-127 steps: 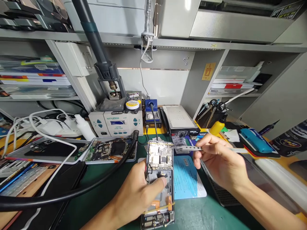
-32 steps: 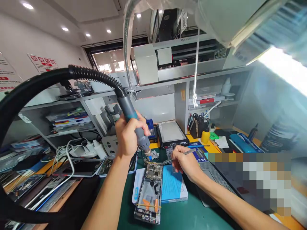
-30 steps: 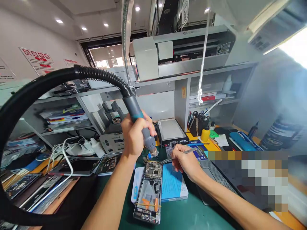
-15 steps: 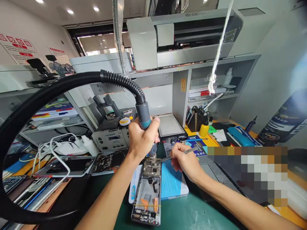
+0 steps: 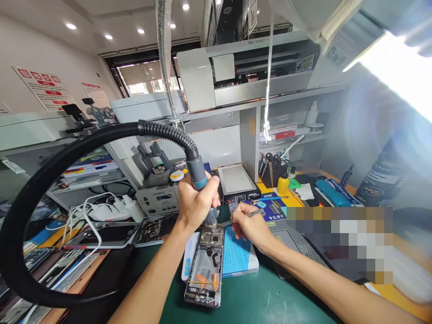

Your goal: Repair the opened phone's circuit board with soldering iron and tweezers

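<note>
My left hand (image 5: 196, 202) is wrapped round the grey handle of a hot air gun (image 5: 196, 171), whose black hose loops off to the left. Its nozzle points down over the circuit board (image 5: 212, 237) at the top end of an opened phone (image 5: 205, 274). Between the fingers of my right hand (image 5: 251, 226) are metal tweezers (image 5: 255, 212), slanting down to the left with their tips beside the nozzle. Whether those tips touch the board cannot be made out. The phone lies partly on a blue-and-white box (image 5: 241, 258), with an orange-marked interior and a yellow band across its lower part.
A grey control station (image 5: 158, 201) and a flat heating plate (image 5: 237, 180) stand behind my hands. Opened devices (image 5: 101, 234) and white cables lie left. A yellow bottle (image 5: 282, 184) and a tool holder (image 5: 272, 170) are at right. A knotted cord (image 5: 267, 126) hangs in front of the shelves.
The view has shifted right and tilted up, and a bright lamp now shows at upper right. Both hands keep their holds, with the nozzle and tweezers still at the board's top end.
</note>
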{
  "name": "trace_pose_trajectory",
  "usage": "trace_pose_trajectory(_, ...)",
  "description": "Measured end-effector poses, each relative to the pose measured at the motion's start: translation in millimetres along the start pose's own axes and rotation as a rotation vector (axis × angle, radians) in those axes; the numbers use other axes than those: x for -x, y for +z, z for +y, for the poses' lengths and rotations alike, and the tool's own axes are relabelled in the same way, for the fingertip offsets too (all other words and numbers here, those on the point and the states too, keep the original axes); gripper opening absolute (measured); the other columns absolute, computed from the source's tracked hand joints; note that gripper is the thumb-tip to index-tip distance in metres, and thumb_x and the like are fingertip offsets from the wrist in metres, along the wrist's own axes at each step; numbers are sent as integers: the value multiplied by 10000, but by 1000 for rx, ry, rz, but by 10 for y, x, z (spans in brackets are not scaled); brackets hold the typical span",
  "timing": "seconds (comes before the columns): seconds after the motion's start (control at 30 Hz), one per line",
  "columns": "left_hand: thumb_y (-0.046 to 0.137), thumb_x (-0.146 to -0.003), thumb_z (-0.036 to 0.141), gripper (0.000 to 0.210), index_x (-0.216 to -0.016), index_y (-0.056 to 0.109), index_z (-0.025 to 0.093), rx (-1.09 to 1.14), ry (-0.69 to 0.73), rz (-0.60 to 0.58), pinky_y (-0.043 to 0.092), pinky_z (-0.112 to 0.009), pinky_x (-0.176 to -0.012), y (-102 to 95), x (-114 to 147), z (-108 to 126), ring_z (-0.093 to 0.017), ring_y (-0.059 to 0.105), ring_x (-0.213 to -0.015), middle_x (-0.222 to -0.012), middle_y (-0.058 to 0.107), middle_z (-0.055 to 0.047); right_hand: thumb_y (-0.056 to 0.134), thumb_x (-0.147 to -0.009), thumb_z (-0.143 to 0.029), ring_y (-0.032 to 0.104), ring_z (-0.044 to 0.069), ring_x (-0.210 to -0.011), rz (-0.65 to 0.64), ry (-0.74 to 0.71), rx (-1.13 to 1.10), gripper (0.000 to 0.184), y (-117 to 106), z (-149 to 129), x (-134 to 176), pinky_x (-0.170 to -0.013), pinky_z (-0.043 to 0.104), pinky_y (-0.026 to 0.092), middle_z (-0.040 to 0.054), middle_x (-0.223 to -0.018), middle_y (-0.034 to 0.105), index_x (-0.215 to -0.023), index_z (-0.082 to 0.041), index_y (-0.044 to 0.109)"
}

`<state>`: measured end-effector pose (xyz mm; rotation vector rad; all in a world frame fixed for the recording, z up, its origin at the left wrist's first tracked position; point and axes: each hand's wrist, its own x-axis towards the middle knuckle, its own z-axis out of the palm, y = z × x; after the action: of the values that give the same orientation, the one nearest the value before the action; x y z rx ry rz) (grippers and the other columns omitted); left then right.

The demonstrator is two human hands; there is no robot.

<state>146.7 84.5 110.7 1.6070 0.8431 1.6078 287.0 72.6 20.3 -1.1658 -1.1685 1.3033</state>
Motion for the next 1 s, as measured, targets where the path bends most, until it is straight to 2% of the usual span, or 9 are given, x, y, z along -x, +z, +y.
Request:
trace_pose_trajectory(0.2, 686, -965, 314, 371, -666, 521, 169, -50, -7, -28, 488, -207, -481, -58, 60, -126, -67, 502, -414, -496, 476, 114, 536, -643, -283, 541, 122, -360, -41, -3, 8, 105, -1, 21, -5, -339, 196, 281, -27, -471, 592, -583, -234, 465)
trace_pose_trajectory(0.53, 678, -981, 317, 340, -709, 549, 157, -80, 1, -6, 491, -197, -470, -41, 25, -90, -61, 500, -408, -504, 472, 118, 518, -676, -209, 553, 114, -392, -71, -45, 52, 103, -5, 9, 25, -375, 199, 307, -38, -495, 595, -590, -226, 465)
trace_pose_trajectory(0.7, 688, -964, 286, 328, -702, 535, 164, -88, -8, -20, 479, -195, -455, -3, -29, -97, -65, 503, -397, -490, 479, 121, 515, -676, -183, 562, 126, -414, -112, -74, 64, 83, -19, 24, 21, -387, 214, 334, -33, -523, 597, -606, -222, 493)
trace_pose_trajectory(0.8, 685, -940, 240, 326, -670, 514, 177, -95, -22, -22, 488, -212, -464, -2, -14, -125, -75, 510, -392, -472, 486, 116, 515, -684, -169, 553, 128, -442, -139, -109, 63, 79, -28, 55, 17, -416, 232, 388, -34, -555, 597, -625, -222, 510)
trace_pose_trajectory(1.0, 677, -881, 249, 293, -649, 502, 215, -109, -41, -7, 479, -263, -437, -24, 50, -155, -113, 511, -370, -451, 496, 94, 505, -756, -171, 540, 134, -499, -171, -175, 72, 109, -47, 101, 41, -472, 257, 423, -38, -598, 583, -664, -226, 523)
